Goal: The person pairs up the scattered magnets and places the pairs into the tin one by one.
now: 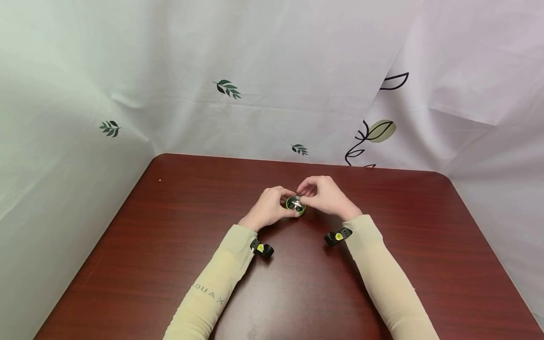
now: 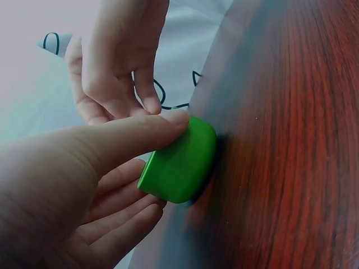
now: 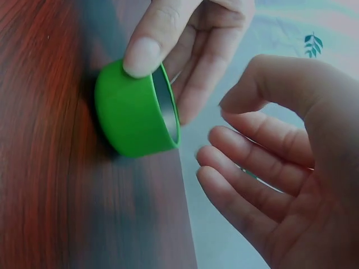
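A small round green cup (image 1: 296, 206) with a shiny metal inside stands on the table, its mouth facing up. My left hand (image 1: 268, 208) holds it, thumb on the near side and fingers round the far side; the left wrist view shows the thumb pressed on the green wall (image 2: 188, 159). My right hand (image 1: 325, 194) hovers at the cup's right rim, its fingers bent. In the right wrist view the thumb and index fingertips of this hand (image 3: 275, 140) come together just off the rim; I cannot tell whether they pinch something tiny.
The dark red wooden table (image 1: 178, 245) has rounded far corners. White cloth (image 1: 272, 113) with leaf prints hangs behind it and along both sides. A tiny pale speck (image 1: 159, 180) lies near the far left corner. Each wrist wears a black strap with a camera (image 1: 265, 250).
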### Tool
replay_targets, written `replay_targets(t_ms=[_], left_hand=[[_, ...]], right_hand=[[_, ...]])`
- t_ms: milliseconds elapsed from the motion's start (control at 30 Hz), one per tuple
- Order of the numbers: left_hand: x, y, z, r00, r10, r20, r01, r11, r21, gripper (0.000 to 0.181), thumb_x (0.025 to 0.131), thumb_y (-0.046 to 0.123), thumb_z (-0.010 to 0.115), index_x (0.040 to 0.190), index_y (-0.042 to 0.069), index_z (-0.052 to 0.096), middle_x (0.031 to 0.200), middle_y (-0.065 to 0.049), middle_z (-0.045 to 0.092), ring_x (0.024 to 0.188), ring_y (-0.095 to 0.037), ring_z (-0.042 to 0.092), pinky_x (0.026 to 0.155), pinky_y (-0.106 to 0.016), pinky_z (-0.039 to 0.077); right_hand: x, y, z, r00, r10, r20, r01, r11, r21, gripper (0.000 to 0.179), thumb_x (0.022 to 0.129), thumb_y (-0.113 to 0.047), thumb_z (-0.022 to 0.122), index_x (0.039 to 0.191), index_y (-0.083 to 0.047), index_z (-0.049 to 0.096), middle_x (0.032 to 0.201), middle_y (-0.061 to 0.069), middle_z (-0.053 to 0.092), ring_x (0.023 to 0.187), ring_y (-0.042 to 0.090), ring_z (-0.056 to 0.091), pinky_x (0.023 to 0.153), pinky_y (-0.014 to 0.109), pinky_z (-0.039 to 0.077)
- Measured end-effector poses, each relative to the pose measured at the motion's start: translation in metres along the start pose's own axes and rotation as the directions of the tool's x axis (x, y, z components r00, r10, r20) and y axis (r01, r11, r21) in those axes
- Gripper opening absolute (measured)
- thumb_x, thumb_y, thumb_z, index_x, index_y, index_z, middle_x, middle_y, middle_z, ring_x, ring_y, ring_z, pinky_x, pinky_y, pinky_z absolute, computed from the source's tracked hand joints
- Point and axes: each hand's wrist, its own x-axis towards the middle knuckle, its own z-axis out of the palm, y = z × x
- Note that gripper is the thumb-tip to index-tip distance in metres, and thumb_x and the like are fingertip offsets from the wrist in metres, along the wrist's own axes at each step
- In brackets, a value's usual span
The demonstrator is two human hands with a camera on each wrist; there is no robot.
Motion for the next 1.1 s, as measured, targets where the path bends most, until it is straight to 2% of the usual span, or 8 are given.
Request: replay_targets(t_ms=[133, 267, 367, 533, 800, 1000, 1100], left_hand=[[0.002, 0.0, 0.0, 1.0, 0.004, 0.0, -0.004, 1.0, 0.007, 0.054, 0.077, 0.022, 0.092, 0.122, 0.001, 0.071, 0.108, -0.006, 0.067, 0.093, -0.013, 0.068, 0.083, -0.024, 0.054], [0.003, -0.001, 0.0, 1.0, -0.013, 0.006, 0.013, 1.0, 0.014, 0.055, 0.078, 0.023, 0.091, 0.124, 0.002, 0.07, 0.11, -0.005, 0.066, 0.096, -0.014, 0.067, 0.084, -0.025, 0.053], [0.003, -0.002, 0.0, 0.999, -0.033, 0.011, 0.033, 0.999, 0.012, 0.055, 0.079, 0.023, 0.091, 0.126, 0.003, 0.069, 0.113, -0.004, 0.066, 0.098, -0.015, 0.067, 0.086, -0.026, 0.053], [0.002, -0.006, 0.001, 0.999, -0.043, 0.012, 0.043, 0.999, -0.001, 0.055, 0.079, 0.024, 0.09, 0.127, 0.004, 0.069, 0.114, -0.003, 0.065, 0.1, -0.015, 0.067, 0.086, -0.025, 0.053], [0.003, -0.009, 0.002, 0.999, -0.051, 0.009, 0.051, 0.999, -0.016, 0.055, 0.079, 0.023, 0.09, 0.127, 0.005, 0.069, 0.113, -0.002, 0.064, 0.099, -0.015, 0.066, 0.087, -0.025, 0.053], [0.001, -0.01, 0.002, 1.0, -0.021, 0.015, 0.021, 1.0, 0.019, 0.057, 0.08, 0.025, 0.089, 0.129, 0.006, 0.066, 0.115, -0.002, 0.064, 0.101, -0.015, 0.064, 0.089, -0.026, 0.051], [-0.002, -0.011, -0.001, 1.0, -0.001, 0.02, 0.0, 0.998, 0.061, 0.065, 0.082, 0.034, 0.088, 0.136, 0.009, 0.062, 0.126, -0.001, 0.063, 0.112, -0.016, 0.06, 0.096, -0.031, 0.048]], right_hand=[[-0.006, 0.003, -0.004, 0.998, -0.001, -0.065, 0.001, 1.0, -0.01, 0.014, 0.084, -0.008, 0.075, 0.098, -0.008, 0.075, 0.086, 0.0, 0.07, 0.078, 0.017, 0.066, 0.073, 0.035, 0.056], [-0.014, 0.007, -0.007, 0.994, 0.012, -0.109, -0.015, 1.0, -0.026, 0.02, 0.089, -0.014, 0.076, 0.107, -0.005, 0.075, 0.095, 0.001, 0.071, 0.085, 0.016, 0.067, 0.079, 0.037, 0.056], [-0.022, 0.011, -0.01, 0.992, 0.028, -0.122, -0.032, 0.999, -0.037, 0.025, 0.092, -0.016, 0.077, 0.113, -0.003, 0.074, 0.103, 0.003, 0.072, 0.091, 0.015, 0.067, 0.084, 0.039, 0.055], [-0.035, 0.017, -0.017, 0.989, 0.046, -0.141, -0.053, 0.998, -0.044, 0.027, 0.092, -0.017, 0.077, 0.116, -0.004, 0.074, 0.109, 0.004, 0.071, 0.098, 0.017, 0.067, 0.089, 0.043, 0.055], [-0.054, 0.025, -0.028, 0.984, 0.063, -0.166, -0.089, 0.983, -0.159, 0.038, 0.093, -0.027, 0.076, 0.127, -0.01, 0.07, 0.122, 0.004, 0.067, 0.118, 0.025, 0.059, 0.1, 0.05, 0.046], [-0.068, 0.032, -0.04, 0.981, 0.075, -0.181, -0.113, 0.971, -0.209, 0.054, 0.094, -0.038, 0.074, 0.139, -0.009, 0.061, 0.137, 0.009, 0.059, 0.129, 0.03, 0.052, 0.105, 0.055, 0.041], [-0.072, 0.035, -0.048, 0.977, 0.073, -0.199, -0.122, 0.962, -0.245, 0.064, 0.096, -0.045, 0.07, 0.147, -0.01, 0.054, 0.146, 0.01, 0.052, 0.137, 0.032, 0.044, 0.109, 0.057, 0.035]])
